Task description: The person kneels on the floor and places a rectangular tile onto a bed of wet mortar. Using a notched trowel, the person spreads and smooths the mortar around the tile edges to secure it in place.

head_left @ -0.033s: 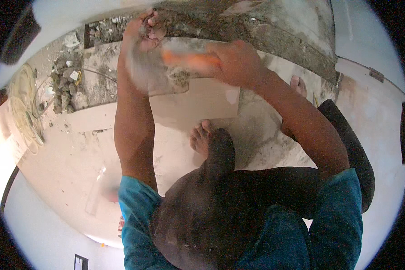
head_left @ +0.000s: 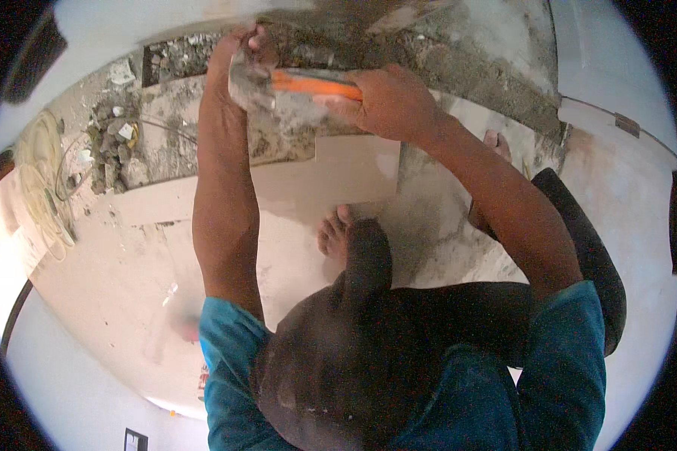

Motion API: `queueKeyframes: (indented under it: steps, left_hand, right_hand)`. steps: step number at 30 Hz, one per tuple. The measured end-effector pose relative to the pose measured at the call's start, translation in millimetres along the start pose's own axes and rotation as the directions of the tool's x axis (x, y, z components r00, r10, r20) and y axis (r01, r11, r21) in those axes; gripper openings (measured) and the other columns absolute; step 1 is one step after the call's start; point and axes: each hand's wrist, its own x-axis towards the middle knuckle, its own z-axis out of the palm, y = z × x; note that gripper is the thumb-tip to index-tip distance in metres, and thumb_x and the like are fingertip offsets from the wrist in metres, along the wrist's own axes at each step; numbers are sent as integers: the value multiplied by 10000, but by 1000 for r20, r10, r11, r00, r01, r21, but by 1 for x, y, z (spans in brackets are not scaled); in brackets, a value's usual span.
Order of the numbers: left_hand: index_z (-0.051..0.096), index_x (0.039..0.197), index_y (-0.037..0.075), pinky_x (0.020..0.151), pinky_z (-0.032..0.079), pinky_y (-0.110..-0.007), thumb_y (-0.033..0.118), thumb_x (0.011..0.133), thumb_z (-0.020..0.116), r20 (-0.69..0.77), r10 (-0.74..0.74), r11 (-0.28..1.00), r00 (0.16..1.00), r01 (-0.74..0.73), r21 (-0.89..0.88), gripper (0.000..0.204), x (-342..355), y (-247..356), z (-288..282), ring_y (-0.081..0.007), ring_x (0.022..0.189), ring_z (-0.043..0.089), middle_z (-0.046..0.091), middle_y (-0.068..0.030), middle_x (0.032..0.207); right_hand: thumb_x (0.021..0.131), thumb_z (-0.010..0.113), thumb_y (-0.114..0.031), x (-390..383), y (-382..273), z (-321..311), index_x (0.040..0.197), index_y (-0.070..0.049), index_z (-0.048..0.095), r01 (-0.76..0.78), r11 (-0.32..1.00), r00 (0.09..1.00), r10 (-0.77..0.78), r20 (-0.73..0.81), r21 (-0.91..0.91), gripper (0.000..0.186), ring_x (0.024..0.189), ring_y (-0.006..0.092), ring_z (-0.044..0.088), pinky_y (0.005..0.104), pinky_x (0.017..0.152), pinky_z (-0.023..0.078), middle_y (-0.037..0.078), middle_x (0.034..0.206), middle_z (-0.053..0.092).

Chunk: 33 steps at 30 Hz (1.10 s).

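Note:
My right hand [head_left: 395,103] grips a hammer [head_left: 320,85] by its orange and dark handle. The hammer's grey head [head_left: 250,84] is smeared by motion and passes in front of my left wrist. At the foot of the wall, my left hand [head_left: 256,43] is closed with its fingers curled. Whatever those fingers hold is hidden behind the hand and the hammer head. Beneath both hands runs a rough, broken strip of floor [head_left: 301,56] full of dark rubble.
Broken pieces lie in a heap [head_left: 113,146] on the left, beside a coiled pale hose [head_left: 41,180]. My bare foot [head_left: 332,231] rests on the dusty pale floor [head_left: 293,188]. My other foot [head_left: 496,143] is farther right. The wall [head_left: 609,68] rises at the right.
The hammer head has shifted slightly upward, toward my left hand, and is less blurred. Both arms stay in nearly the same place.

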Motion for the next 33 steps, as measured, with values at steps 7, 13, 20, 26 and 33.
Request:
queueKeyframes:
  steps: [7,13,20,26,33]
  left_hand:
    - [520,788,75,402,308,-272,171,900,486,-230,306,946,924,-266,187,150,6,-14,21,-131,426,376,487,15,576]
    - [502,754,99,378,299,-279,194,910,465,-274,69,968,959,-131,-215,186,-1,-14,18,-144,403,367,506,14,592]
    - [466,810,94,423,425,-305,207,915,442,-134,178,946,975,-207,-249,157,6,-21,28,-140,486,461,478,-10,583]
    - [460,814,89,479,452,-283,201,925,420,-505,348,913,790,-408,-11,162,17,-32,39,-154,520,485,505,-27,669]
    - [484,969,26,537,435,-434,309,934,337,-748,577,809,327,-105,578,321,95,-69,69,-240,529,483,538,-120,726]
  right_hand:
    - [796,568,-546,6,12,5,907,-51,605,-159,982,987,156,39,97,508,667,368,622,443,573,495,172,675,607]
    - [812,537,-545,1,22,6,874,-26,592,268,959,950,-247,-192,94,526,649,393,611,451,566,492,202,647,589]
    - [810,582,-448,9,18,1,1008,-24,607,10,992,1000,-7,-23,123,469,677,389,620,460,620,497,198,789,637]
    - [842,557,-385,-10,26,6,1064,-6,578,-106,991,994,106,13,86,440,807,362,624,453,770,467,168,898,646]
    - [882,531,-361,-77,76,27,1028,-40,529,-48,997,990,54,-129,53,352,611,214,455,320,594,399,49,750,498]
